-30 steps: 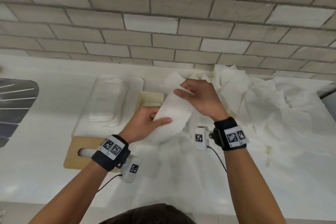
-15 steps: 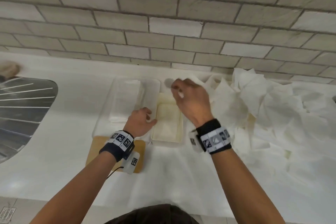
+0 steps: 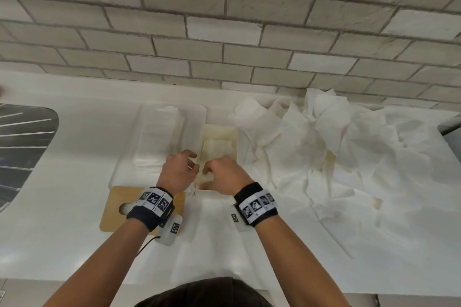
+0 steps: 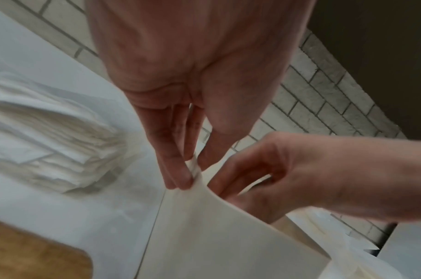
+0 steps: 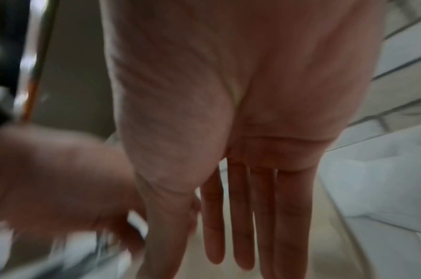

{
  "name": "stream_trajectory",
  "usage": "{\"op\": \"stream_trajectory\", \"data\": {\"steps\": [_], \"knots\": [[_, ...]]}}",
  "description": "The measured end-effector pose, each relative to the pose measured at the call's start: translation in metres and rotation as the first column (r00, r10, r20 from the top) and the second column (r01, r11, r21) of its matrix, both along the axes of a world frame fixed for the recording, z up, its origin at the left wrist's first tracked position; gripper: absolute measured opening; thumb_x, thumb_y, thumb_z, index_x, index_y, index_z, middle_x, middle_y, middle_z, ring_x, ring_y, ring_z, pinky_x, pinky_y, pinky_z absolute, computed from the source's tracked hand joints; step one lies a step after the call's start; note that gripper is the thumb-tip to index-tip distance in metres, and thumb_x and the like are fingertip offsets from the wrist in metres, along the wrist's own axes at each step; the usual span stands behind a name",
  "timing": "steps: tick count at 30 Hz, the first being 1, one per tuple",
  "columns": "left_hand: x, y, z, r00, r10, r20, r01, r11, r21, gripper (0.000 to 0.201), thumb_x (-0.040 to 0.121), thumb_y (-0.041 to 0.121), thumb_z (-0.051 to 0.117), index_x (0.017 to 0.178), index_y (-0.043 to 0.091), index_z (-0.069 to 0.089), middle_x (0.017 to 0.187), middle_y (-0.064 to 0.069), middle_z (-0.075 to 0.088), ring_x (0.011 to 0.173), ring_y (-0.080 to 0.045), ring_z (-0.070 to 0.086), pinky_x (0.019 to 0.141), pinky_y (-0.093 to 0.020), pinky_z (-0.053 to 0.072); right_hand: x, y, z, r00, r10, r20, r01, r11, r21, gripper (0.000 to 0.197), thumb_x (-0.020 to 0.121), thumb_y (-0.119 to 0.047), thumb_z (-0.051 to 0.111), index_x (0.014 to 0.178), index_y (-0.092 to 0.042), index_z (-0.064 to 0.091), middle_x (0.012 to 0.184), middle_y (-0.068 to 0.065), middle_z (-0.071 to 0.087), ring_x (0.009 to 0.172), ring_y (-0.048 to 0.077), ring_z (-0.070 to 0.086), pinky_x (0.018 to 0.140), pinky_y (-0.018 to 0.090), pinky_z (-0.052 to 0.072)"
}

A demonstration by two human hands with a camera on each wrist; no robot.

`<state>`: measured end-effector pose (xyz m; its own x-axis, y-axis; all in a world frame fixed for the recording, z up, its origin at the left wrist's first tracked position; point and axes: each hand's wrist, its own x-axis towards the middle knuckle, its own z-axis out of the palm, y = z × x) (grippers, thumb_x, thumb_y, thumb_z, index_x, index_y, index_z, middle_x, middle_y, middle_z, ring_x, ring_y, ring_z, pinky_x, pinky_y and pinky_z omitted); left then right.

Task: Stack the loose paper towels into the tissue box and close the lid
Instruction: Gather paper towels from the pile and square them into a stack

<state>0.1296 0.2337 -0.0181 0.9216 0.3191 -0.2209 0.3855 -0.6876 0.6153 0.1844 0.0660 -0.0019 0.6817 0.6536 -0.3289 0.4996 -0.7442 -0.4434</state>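
Observation:
The cream tissue box (image 3: 230,136) stands open mid-counter with a folded paper towel (image 3: 215,149) lying in it. My left hand (image 3: 180,169) is at the box's near left rim; in the left wrist view its thumb and fingers (image 4: 178,175) pinch a towel corner (image 4: 194,169) there. My right hand (image 3: 223,173) reaches into the box's near end, and its fingers (image 5: 238,217) are straight, pointing down onto the towel. The wooden lid (image 3: 117,209) with a slot lies flat at the near left. Loose paper towels (image 3: 324,147) are heaped to the right of the box.
A clear plastic case (image 3: 159,137) holding a stack of folded towels (image 4: 52,143) sits just left of the box. A sink (image 3: 22,149) lies at the far left. A tiled wall (image 3: 224,32) runs behind the counter, and a thin sheet covers the counter's front.
A second ago both hands held a towel up over the counter. It now lies in the box, and both hands have dropped to the box's near end.

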Motion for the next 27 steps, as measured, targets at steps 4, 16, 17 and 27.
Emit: {"op": "stream_trajectory", "data": {"steps": [4, 16, 17, 27], "knots": [[-0.009, -0.023, 0.025, 0.973, -0.001, 0.231, -0.023, 0.994, 0.103, 0.039, 0.094, 0.016, 0.077, 0.131, 0.013, 0.067, 0.119, -0.009, 0.073, 0.109, -0.03, 0.069, 0.09, -0.044, 0.058, 0.038, -0.063, 0.013, 0.934, -0.343, 0.099, 0.299, 0.904, 0.305, 0.031, 0.094, -0.049, 0.068, 0.106, -0.021, 0.074, 0.106, -0.002, 0.079, 0.097, 0.022, 0.074, 0.087, 0.034, 0.059], [0.019, -0.186, 0.05, 0.898, -0.341, 0.278, 0.354, 0.935, 0.004, 0.026, 0.101, 0.02, 0.068, 0.127, 0.02, 0.067, 0.121, 0.004, 0.072, 0.112, -0.011, 0.067, 0.097, -0.034, 0.056, 0.079, -0.217, -0.042, 0.783, -0.613, 0.103, 0.605, 0.79, 0.096, 0.03, 0.097, -0.019, 0.068, 0.125, -0.014, 0.06, 0.118, 0.009, 0.07, 0.115, 0.032, 0.067, 0.092, 0.04, 0.055], [0.025, -0.193, 0.052, 0.885, -0.365, 0.287, 0.376, 0.926, 0.021, 0.032, 0.101, 0.018, 0.068, 0.132, 0.02, 0.064, 0.129, 0.002, 0.069, 0.119, -0.014, 0.063, 0.103, -0.031, 0.052, 0.075, -0.223, -0.03, 0.814, -0.566, 0.132, 0.545, 0.822, 0.168, 0.029, 0.096, -0.014, 0.069, 0.124, -0.016, 0.061, 0.115, 0.008, 0.069, 0.11, 0.03, 0.068, 0.087, 0.04, 0.056], [0.075, -0.213, 0.09, 0.86, -0.384, 0.337, 0.437, 0.894, -0.096, 0.032, 0.102, 0.038, 0.07, 0.131, 0.029, 0.062, 0.114, 0.007, 0.077, 0.109, -0.016, 0.071, 0.099, -0.043, 0.055, 0.058, -0.264, 0.139, 0.94, -0.282, 0.193, 0.111, 0.787, 0.607, 0.034, 0.095, -0.022, 0.084, 0.125, -0.027, 0.068, 0.108, -0.016, 0.076, 0.104, 0.001, 0.073, 0.092, 0.021, 0.058]]}}
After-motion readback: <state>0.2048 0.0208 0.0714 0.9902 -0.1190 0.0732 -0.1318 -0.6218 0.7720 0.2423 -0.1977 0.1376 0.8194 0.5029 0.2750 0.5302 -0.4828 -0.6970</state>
